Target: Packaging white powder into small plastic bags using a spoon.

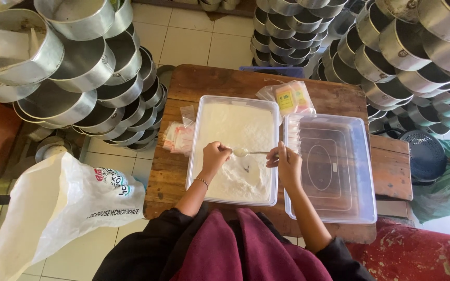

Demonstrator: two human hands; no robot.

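Fingers point(224, 150) of the left hand point(215, 156) were curled narrowly over the powder, apparently pinching something small at the spoon's tip; what they held could not be told. Farther left, a white sack point(63, 208) stood open on the tiled floor, and small plastic sachets point(179, 136) lay on the tabletop point(169, 177) beside the tub. At centre, the clear tub of white powder point(235, 130) rested on the tabletop. The right hand point(286, 162) was closed on the handle of a metal spoon point(246, 152), its bowl heaped with powder above the tub. To the right lay the tub's transparent lid point(332, 171), with a bag of labelled packets point(290, 98) behind it. Judged from this, portioning of powder was under way; emptying the spoon would call for a steady tilt.
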